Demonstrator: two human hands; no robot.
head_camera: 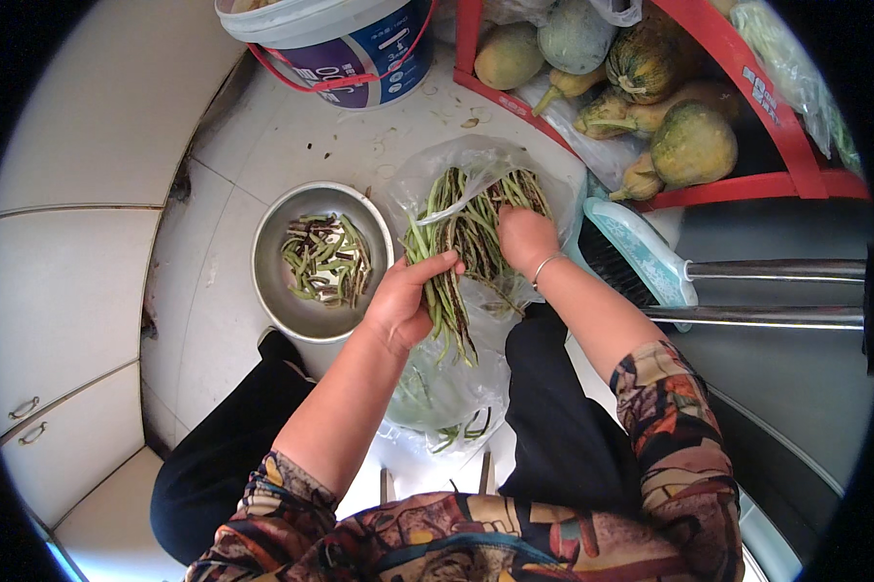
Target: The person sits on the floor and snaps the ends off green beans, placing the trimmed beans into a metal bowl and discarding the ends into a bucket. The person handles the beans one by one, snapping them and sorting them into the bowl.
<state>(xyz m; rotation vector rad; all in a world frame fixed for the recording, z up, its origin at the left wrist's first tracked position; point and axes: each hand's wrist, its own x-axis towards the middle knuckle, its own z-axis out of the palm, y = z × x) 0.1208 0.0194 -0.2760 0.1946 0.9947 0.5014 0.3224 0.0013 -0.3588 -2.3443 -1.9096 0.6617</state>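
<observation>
My left hand [406,295] is closed around a bunch of long beans [446,291], green and dark-mottled, with the thumb laid across them. My right hand [528,238] reaches into the clear plastic bag [422,164], its fingertips hidden among more long beans [513,190]; whether they grip any cannot be told. To the left of the bag, a round stainless steel basin [259,273] stands on the floor with short pieces of beans [328,251] in it. Another clear plastic bag [437,393] with green vegetable matter lies between my legs.
A white plastic bucket [320,29] with a red handle stands at the top. Red rack bars [779,131] enclose several squashes [691,145] at the upper right. A blue broom [641,244] and metal poles lie right of my right hand. White cabinets [73,276] line the left side.
</observation>
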